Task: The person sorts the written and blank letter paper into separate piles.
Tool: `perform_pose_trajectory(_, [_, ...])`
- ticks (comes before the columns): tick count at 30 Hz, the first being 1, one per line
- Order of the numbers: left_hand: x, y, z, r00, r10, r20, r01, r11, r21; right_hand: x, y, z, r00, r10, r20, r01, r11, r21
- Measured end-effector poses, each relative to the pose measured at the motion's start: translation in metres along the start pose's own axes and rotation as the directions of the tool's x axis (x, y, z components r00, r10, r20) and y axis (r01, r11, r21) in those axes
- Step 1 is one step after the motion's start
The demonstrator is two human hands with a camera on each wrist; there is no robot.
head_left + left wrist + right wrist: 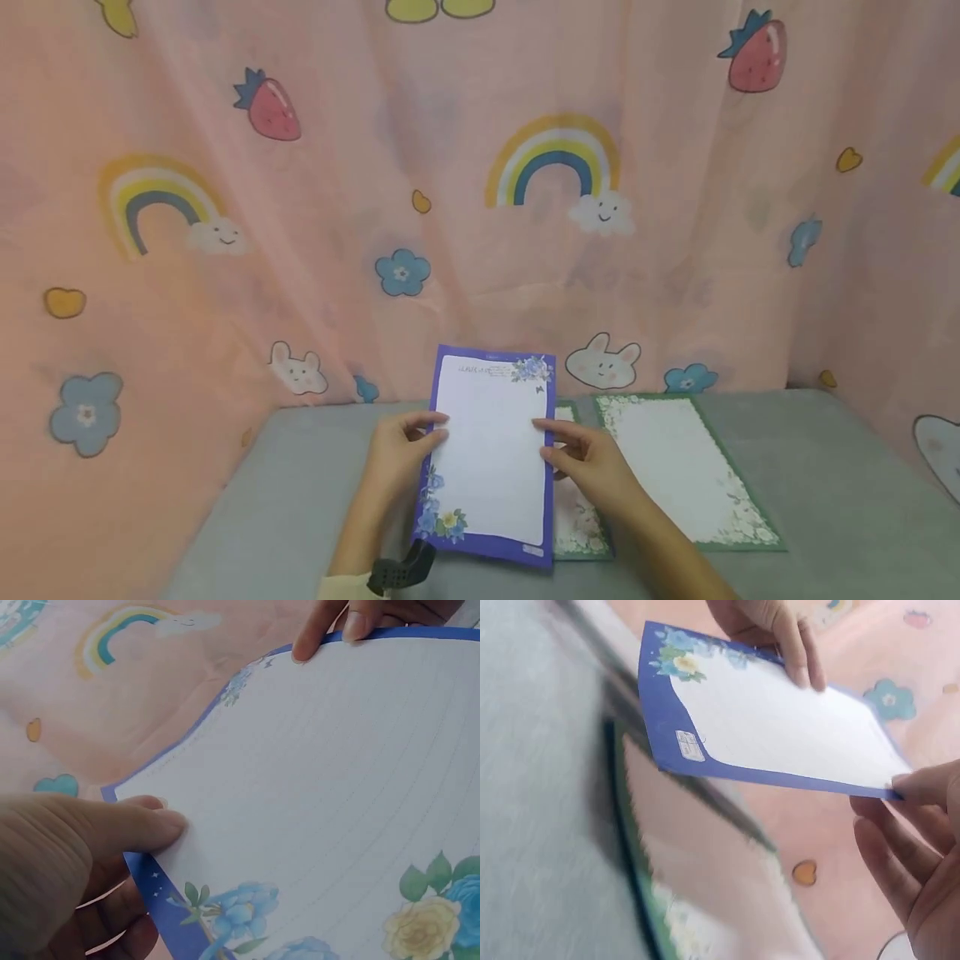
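Both hands hold up a sheet of writing paper (491, 450) with a purple-blue border and blue and yellow flowers at two corners. My left hand (397, 458) pinches its left edge between thumb and fingers; the left wrist view shows the left thumb lying on the white face. At the right edge, my right hand (592, 467) pinches the paper the same way, as the right wrist view also shows. The sheet (300, 765) bends in a curve in the left wrist view. Behind it, partly hidden, lies a green-bordered floral sheet (588, 525).
Another green-bordered sheet (667, 467) with white flowers lies on the right of the grey table (292, 492). A pink curtain (337, 217) printed with rainbows and strawberries hangs behind the table and along its sides. A black band (401, 571) is on the left wrist.
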State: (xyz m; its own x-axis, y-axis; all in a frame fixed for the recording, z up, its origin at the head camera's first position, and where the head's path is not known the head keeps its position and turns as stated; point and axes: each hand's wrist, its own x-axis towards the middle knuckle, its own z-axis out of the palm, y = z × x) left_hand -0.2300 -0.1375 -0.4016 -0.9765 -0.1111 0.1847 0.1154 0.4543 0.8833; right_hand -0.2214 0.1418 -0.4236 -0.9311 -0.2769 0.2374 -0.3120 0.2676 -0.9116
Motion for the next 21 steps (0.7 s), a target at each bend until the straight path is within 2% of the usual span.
perform_pose_trajectory(4, [0.003,0.009,-0.002,0.998,0.041,-0.040,-0.038,0.997,0.074,0.009,-0.022,0.006,0.992,0.086,-0.095,-0.088,0.996,-0.024])
perform_pose_trajectory(8, [0.005,0.014,-0.007,0.995,0.056,-0.082,-0.040,0.982,0.186,0.025,-0.041,0.023,0.973,0.155,-0.169,-0.158,0.987,-0.005])
perform_pose_trajectory(10, [0.005,0.014,-0.012,0.991,0.071,-0.111,-0.044,0.972,0.231,0.033,-0.047,0.034,0.974,0.147,-0.172,-0.150,0.989,-0.008])
perform_pose_trajectory(13, [0.003,0.012,-0.023,0.985,0.079,-0.153,-0.038,0.968,0.250,0.042,-0.050,0.051,0.981,0.099,-0.170,-0.107,0.993,-0.043])
perform_pose_trajectory(17, [-0.003,0.003,-0.036,0.980,0.056,-0.190,-0.005,0.966,0.258,0.046,-0.050,0.074,0.983,0.056,-0.174,-0.069,0.995,-0.071])
perform_pose_trajectory(21, [-0.005,-0.007,-0.043,0.976,0.044,-0.212,0.019,0.958,0.285,0.043,-0.040,0.094,0.985,0.078,-0.152,-0.088,0.994,-0.060])
